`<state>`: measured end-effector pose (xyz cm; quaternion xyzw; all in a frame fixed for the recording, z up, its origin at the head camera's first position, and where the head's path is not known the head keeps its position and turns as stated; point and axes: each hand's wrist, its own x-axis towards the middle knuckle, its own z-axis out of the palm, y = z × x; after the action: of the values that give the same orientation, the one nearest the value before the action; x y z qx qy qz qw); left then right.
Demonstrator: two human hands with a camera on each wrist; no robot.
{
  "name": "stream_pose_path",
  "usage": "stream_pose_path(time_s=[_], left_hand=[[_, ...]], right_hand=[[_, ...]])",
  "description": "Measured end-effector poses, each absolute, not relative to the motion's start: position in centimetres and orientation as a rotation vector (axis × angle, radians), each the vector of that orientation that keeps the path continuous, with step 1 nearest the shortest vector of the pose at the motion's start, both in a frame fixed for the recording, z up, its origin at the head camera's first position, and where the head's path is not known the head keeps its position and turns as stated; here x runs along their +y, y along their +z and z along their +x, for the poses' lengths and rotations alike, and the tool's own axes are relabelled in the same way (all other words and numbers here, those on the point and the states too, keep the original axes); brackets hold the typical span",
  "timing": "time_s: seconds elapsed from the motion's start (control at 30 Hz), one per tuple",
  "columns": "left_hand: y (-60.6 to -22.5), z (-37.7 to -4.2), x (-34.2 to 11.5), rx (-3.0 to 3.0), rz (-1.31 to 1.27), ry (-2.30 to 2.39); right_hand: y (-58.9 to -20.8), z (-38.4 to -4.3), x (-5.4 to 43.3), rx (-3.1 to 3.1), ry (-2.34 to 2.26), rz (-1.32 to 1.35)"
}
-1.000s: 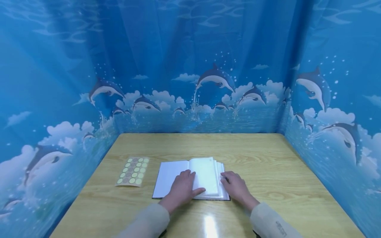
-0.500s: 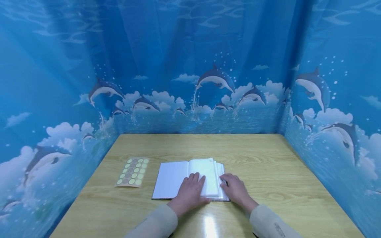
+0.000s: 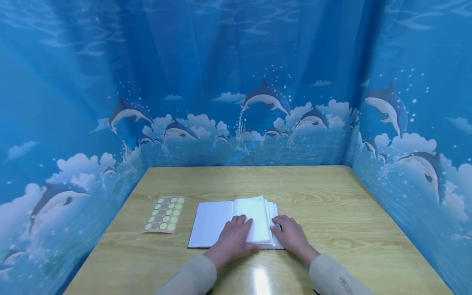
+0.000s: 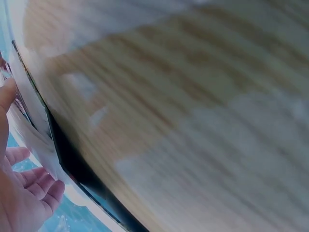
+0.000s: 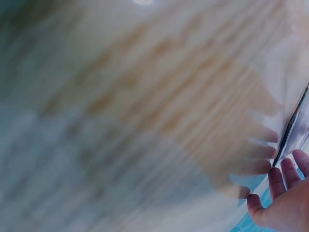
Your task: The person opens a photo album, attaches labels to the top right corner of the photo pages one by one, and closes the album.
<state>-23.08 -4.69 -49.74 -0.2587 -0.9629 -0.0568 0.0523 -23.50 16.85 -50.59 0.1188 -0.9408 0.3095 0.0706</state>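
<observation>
An open book with blank white pages and a thin dark cover lies on the table in the head view. Its right-hand pages fan out in steps towards the right edge. My left hand rests on those pages near the fold, fingers extended, thumb by the lower edge. At the book's right edge is my right hand, index finger and thumb touching the page margin. In the right wrist view its fingers are spread and slightly bent beside the cover edge. The left wrist view shows the book's dark edge beside my fingers.
A sheet of round yellow-green stickers lies to the left of the book. The wooden table is enclosed at the back and sides by a blue dolphin-print curtain.
My left hand has slid right from the fold onto the right-hand pages, its fingers drawing together. The right hand stays at the book's right edge, almost unmoved.
</observation>
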Motion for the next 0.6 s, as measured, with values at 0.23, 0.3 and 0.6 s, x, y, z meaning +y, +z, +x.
stream_pose_path(time_s=[0.23, 0.3, 0.6], left_hand=[[-49.6, -23.0, -5.2, -2.901, -0.806, -0.251], [-49.5, -23.0, -5.3, -2.904, -0.806, -0.299], [-49.3, -22.8, -5.9, -2.917, -0.787, -0.472]], right_hand=[[-50.5, -23.6, 16.7, -2.826, 0.884, 0.352], [-50.5, -23.6, 16.6, -2.828, 0.874, 0.351], [-50.8, -23.7, 16.6, -2.854, 0.842, 0.334]])
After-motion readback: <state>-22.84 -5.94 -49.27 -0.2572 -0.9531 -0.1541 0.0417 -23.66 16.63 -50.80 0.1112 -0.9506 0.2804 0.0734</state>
